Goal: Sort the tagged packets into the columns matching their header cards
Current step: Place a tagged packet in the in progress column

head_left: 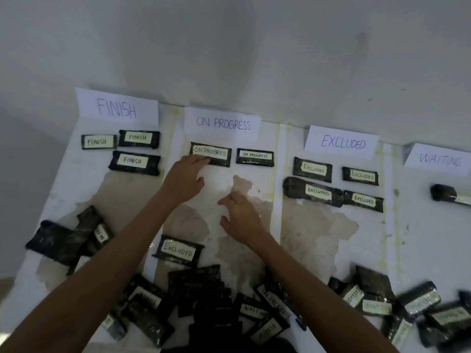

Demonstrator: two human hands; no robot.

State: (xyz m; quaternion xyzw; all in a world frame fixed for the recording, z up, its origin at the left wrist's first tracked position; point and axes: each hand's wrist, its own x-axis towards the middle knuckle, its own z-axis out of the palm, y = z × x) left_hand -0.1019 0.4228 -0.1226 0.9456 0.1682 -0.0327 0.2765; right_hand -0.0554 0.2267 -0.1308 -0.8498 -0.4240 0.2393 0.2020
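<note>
Four header cards: white paper sheets with hand-drawn capitals stand along the far edge against the wall: FINISH card (117, 108), ON PROGRESS card (222, 122), EXCLUDED card (342, 142), WAITING card (439, 159), the last cut by the right frame edge.
Surface: white floor sheet (428, 238), worn through in tan blotches, split into columns by pale yellowish strips.
Packets: flat, dark, crinkled, glossy-wrapped rectangles, each with a pale handwritten tag.
FINISH column: three packets, two abreast and one FINISH packet (134, 163) below them.
ON PROGRESS column: two packets side by side just under the card; the right ON PROGRESS packet (255, 157) lies apart from the hands.
EXCLUDED column: four packets in two rows, the lower pair touching end to end.
WAITING column: one rolled packet (448, 194), partly out of frame.
Left hand: left hand (184, 178) palm down, fingers loosely together, fingertips resting on the lower edge of the left ON PROGRESS packet (211, 154).
Right hand: right hand (242, 216) hovering mid-column, fingers curled and slightly spread, gripping nothing.
Unsorted: a jumbled, overlapping heap (209, 301) along the near edge; one stray EXCLUDED packet (178, 250) lies tilted just beyond it.
Open room: bare floor fills the middle of every column between sorted rows and heap.
</note>
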